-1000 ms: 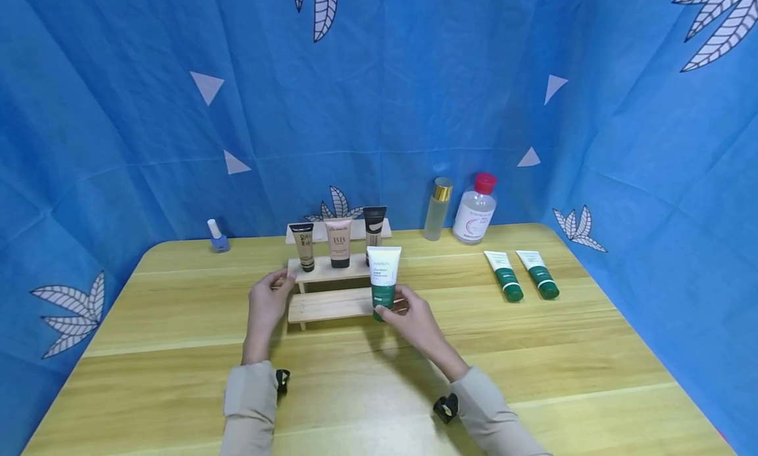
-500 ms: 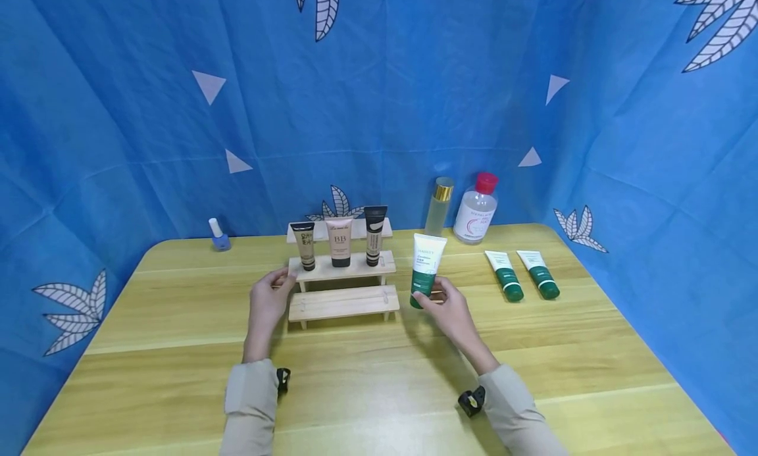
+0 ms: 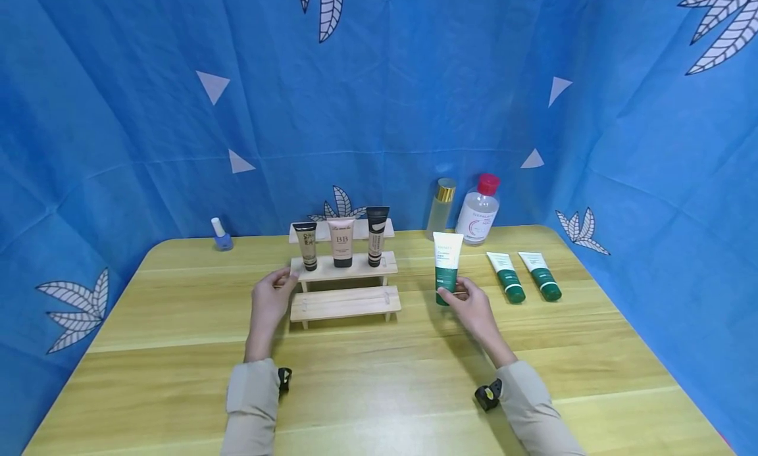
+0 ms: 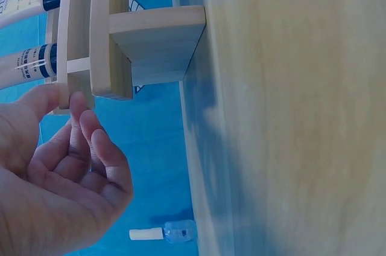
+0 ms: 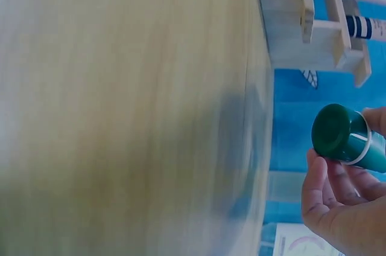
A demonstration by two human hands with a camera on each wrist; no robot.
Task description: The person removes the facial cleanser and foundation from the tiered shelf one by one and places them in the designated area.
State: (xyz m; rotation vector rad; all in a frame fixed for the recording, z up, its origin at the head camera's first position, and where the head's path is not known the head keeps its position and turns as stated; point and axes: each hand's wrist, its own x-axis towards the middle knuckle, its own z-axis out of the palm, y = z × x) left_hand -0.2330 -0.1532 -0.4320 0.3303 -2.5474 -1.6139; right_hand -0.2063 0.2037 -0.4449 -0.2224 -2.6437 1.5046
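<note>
In the head view my right hand (image 3: 472, 306) holds a white and green squeeze tube (image 3: 447, 262) upright by its green cap end, right of the wooden tiered rack (image 3: 346, 303). The cap's underside (image 5: 331, 130) shows in the right wrist view, raised off the table. My left hand (image 3: 272, 298) pinches the left end of the rack's middle tier between thumb and fingertips. On that tier stand three small cosmetic tubes: a gold-beige one (image 3: 306, 247), a pink BB tube (image 3: 341, 243) and a black-topped one (image 3: 376, 239).
Two more white and green tubes (image 3: 506, 277) lie at the right. Behind stand a gold-capped bottle (image 3: 440, 212) and a clear red-capped bottle (image 3: 477, 212). A blue nail polish bottle (image 3: 222, 237) stands at the back left. Blue cloth (image 3: 379, 114) hangs behind the table (image 3: 349, 377).
My right hand has carried the white and green tube rightward from in front of the rack, away to its right side. The left hand stays at the rack's left end.
</note>
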